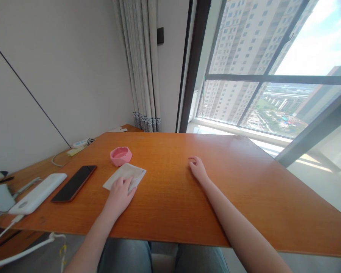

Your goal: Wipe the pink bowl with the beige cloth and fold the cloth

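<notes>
My left hand [121, 193] rests on a pale folded sheet, paper or thin cloth [110, 183], on the wooden table. Its thumb and index finger are spread apart on top, while the other fingers are partly hidden. Just beyond the sheet sits a pink angular ashtray-like dish [121, 156]. To the left lies a black-screened phone [74, 184] with a reddish edge. My right hand [198, 168] lies on its side on the tabletop, fingers loosely curled with a gap to the thumb, holding nothing.
The orange-brown wooden table [170, 204] spans the front. At left lie a white power bank [38, 193] with a cable [31, 256] and a power strip [81, 143]. Behind stand a grey curtain [142, 68] and a large window [261, 78].
</notes>
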### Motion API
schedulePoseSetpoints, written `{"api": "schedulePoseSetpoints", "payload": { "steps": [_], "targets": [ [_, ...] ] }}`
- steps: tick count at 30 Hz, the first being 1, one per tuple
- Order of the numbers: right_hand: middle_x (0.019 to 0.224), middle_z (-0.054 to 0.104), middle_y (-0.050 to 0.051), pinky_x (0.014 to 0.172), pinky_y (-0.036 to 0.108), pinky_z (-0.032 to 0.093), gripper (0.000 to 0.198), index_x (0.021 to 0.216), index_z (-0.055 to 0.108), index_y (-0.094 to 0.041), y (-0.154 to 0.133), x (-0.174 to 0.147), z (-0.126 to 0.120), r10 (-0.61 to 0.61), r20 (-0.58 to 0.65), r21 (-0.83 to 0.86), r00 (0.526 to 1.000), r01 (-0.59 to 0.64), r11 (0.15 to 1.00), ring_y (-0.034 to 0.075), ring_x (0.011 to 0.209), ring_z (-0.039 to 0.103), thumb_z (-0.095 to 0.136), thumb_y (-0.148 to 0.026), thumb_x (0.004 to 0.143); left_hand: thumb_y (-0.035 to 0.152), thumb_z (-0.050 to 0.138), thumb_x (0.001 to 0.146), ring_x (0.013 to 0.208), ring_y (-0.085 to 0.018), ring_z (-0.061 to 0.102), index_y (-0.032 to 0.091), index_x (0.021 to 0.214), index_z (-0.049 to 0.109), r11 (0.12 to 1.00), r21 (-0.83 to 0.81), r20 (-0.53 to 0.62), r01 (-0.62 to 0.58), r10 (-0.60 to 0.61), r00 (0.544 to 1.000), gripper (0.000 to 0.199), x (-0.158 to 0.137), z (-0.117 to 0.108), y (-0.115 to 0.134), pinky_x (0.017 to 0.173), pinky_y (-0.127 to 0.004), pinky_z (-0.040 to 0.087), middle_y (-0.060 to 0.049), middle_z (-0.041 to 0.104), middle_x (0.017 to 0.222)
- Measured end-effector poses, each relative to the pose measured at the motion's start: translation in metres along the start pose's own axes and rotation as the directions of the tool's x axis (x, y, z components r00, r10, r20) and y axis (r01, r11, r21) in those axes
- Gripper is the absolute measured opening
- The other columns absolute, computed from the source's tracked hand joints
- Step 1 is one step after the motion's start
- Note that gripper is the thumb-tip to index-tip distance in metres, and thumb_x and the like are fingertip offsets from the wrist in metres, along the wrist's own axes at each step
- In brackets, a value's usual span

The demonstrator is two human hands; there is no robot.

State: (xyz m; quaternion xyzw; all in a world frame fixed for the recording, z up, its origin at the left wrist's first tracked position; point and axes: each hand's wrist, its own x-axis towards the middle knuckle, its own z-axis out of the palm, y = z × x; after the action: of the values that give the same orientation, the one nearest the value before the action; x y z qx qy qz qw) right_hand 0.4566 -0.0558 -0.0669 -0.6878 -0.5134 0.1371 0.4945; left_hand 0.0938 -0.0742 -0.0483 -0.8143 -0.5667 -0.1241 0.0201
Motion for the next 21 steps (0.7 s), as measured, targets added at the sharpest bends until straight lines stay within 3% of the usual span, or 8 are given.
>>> {"api": "schedulePoseSetpoints", "payload": {
  "steps": [6,9,12,14,17,21],
  "targets": [
    [0.101,0.056,0.006,0.087,0.035,0.046,0.026,0.088,0.06,-0.019,0.0,-0.002,0.002,-0.016,0.025,0.012,1.0,0.016,1.0,0.017,0.076,0.058,0.043,-0.019,0.069,0.042,0.037,0.088,0.112,-0.033,0.049,0.012,0.12,0.055,0.961,0.196,-0.099,0.197,-0.181,0.979,0.047,-0.02,0.006,-0.029,0.094,-0.045,0.038,-0.019,0.049,0.124],
    [0.101,0.054,0.006,0.086,0.035,0.046,0.025,0.088,0.059,-0.019,0.0,-0.003,0.003,-0.018,0.043,0.014,0.999,0.017,1.0,0.016,0.075,0.057,0.043,-0.019,0.07,0.043,0.034,0.089,0.117,-0.036,0.046,0.011,0.119,0.054,0.942,0.185,-0.054,0.28,-0.274,0.96,0.048,-0.016,0.001,-0.033,0.094,-0.05,0.039,-0.02,0.047,0.129],
    [0.102,0.053,0.006,0.084,0.034,0.047,0.025,0.089,0.059,-0.019,0.0,-0.004,0.005,-0.031,0.054,0.001,0.998,0.031,1.0,0.015,0.075,0.056,0.042,-0.018,0.071,0.045,0.031,0.09,0.126,-0.038,0.038,0.013,0.123,0.051,0.937,0.125,-0.041,0.327,-0.324,0.945,0.05,-0.003,-0.008,-0.021,0.097,-0.061,0.032,-0.02,0.042,0.137],
    [0.1,0.054,0.005,0.082,0.033,0.047,0.025,0.091,0.058,-0.019,-0.002,-0.005,0.008,-0.051,0.063,-0.039,0.997,0.053,0.998,0.016,0.076,0.055,0.042,-0.017,0.072,0.045,0.03,0.091,0.133,-0.036,0.029,0.015,0.129,0.046,0.967,0.073,-0.068,0.244,-0.239,0.969,0.052,0.009,-0.014,0.0,0.102,-0.063,0.024,-0.019,0.036,0.143],
    [0.098,0.056,0.007,0.081,0.032,0.045,0.025,0.093,0.058,-0.018,-0.01,-0.006,0.016,-0.079,0.094,-0.215,0.992,0.098,0.972,0.018,0.081,0.055,0.042,-0.015,0.075,0.046,0.033,0.091,0.133,-0.029,0.033,0.017,0.128,0.049,0.997,-0.05,0.011,-0.051,0.051,0.999,0.049,0.032,-0.023,0.043,0.108,-0.051,0.025,-0.015,0.04,0.142],
    [0.1,0.057,0.012,0.084,0.034,0.041,0.02,0.092,0.058,-0.017,-0.028,-0.005,0.029,-0.095,0.139,-0.516,0.986,0.154,0.842,0.024,0.094,0.052,0.043,-0.014,0.079,0.045,0.044,0.087,0.124,-0.028,0.045,0.017,0.115,0.057,0.947,-0.156,0.134,-0.282,0.303,0.944,0.042,0.071,-0.025,0.103,0.103,-0.041,0.034,-0.014,0.051,0.132]
  ]
}}
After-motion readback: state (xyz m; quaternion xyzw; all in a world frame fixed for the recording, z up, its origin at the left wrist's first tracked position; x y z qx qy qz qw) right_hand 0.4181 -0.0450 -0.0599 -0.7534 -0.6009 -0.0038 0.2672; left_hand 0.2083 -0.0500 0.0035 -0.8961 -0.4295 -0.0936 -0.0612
